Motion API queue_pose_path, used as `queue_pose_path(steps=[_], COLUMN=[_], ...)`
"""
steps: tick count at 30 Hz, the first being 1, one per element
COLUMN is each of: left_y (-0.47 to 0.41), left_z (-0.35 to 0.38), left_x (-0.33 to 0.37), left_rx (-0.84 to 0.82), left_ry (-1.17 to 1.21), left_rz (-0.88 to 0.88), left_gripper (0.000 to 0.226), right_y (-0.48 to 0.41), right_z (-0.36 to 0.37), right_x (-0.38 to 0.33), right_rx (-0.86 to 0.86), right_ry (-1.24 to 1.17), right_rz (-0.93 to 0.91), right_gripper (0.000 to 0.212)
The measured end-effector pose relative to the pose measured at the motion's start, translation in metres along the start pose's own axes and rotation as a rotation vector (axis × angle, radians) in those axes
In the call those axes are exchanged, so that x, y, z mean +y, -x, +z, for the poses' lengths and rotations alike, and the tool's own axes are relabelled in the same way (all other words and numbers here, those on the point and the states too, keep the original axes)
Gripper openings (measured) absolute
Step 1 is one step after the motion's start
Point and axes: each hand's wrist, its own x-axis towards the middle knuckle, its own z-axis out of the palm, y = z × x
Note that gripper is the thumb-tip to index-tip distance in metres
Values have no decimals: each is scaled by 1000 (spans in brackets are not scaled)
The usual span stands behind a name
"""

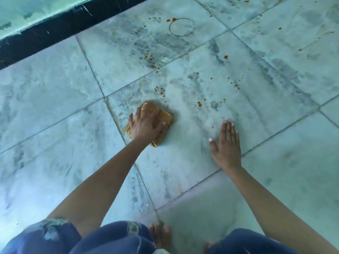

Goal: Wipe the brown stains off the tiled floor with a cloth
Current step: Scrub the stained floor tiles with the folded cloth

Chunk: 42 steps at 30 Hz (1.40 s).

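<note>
Left hand (145, 123) spread flat on cloth (165, 116) — right hand (227, 145) flat on tile (183, 162); stains (161, 90), ring mark (170, 27) beyond.

The cloth (166, 117) lies on the floor (55, 107) under the left hand (145, 125). The right hand (227, 145) rests flat on the same tile, to its right. Stains (161, 90) scatter beyond both, with a ring mark (181, 27) farther still, before the wall base (45, 33). A foot (161, 235) stands behind the hands.
</note>
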Motion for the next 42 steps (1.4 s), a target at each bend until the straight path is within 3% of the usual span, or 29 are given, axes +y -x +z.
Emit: queue_pose_path(steps=[3,8,12,14,17,22,25,28,32,36,39,42], left_y=[-8,-31,-3,14,12,-42,-21,26,5,-43,-29,21], left_z=[10,21,36,40,35,32,41,47,30,28,46,58], left_x=[-14,34,58,37,3,53,72,29,-15,52,96,73], left_rx=[-47,-29,-78,-39,25,6,-6,-10,-15,-12,-32,-24], left_ry=[42,33,-128,-161,-115,-74,-124,-140,-131,-98,-129,-183], left_rz=[-20,-25,206,308,269,146,364,580,396,261,434,707], left_gripper=[72,80,93,84,70,59,61,60,64,63,64,61], right_y=[-4,-6,-7,-8,-7,-8,-7,-6,1,8,9,9], right_z=[9,17,20,19,20,21,18,17,8,1,-1,-1], right_x=[0,-1,0,0,0,1,0,4,35,57,58,59], right_rx=[19,72,105,119,143,137,133,152,169,172,174,185], right_ry=[29,104,107,107,98,81,70,54,88,85,103,121], right_rz=[47,89,103,111,112,109,108,109,168,262,276,275], right_gripper=[74,72,72,73,72,71,70,69,68,69,67,67])
